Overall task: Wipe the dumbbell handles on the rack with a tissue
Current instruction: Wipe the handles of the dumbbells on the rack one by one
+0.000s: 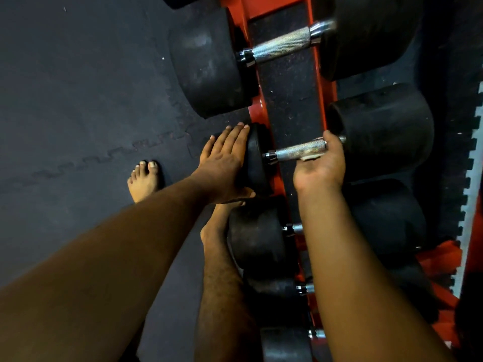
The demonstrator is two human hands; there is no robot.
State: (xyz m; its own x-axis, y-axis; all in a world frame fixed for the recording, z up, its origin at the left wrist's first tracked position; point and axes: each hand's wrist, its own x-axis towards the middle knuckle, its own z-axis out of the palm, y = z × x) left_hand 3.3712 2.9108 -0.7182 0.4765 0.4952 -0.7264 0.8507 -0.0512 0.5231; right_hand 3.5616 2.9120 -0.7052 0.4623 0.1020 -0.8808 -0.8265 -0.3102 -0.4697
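Observation:
A black dumbbell lies across the red rack (264, 11), its knurled metal handle (295, 150) in the middle of the view. My right hand (320, 167) curls round the right end of that handle from below, with a bit of white tissue (309, 158) showing between palm and bar. My left hand (223, 159) lies flat with straight fingers against the outer face of the dumbbell's left head (257, 158). A larger dumbbell with a bare handle (281, 45) rests farther up the rack.
More black dumbbells (257, 244) sit lower on the rack, their handles mostly hidden by my right forearm. My bare feet (145, 180) stand on the dark interlocking rubber floor (78, 100) left of the rack. A white toothed mat edge (470, 178) runs along the right.

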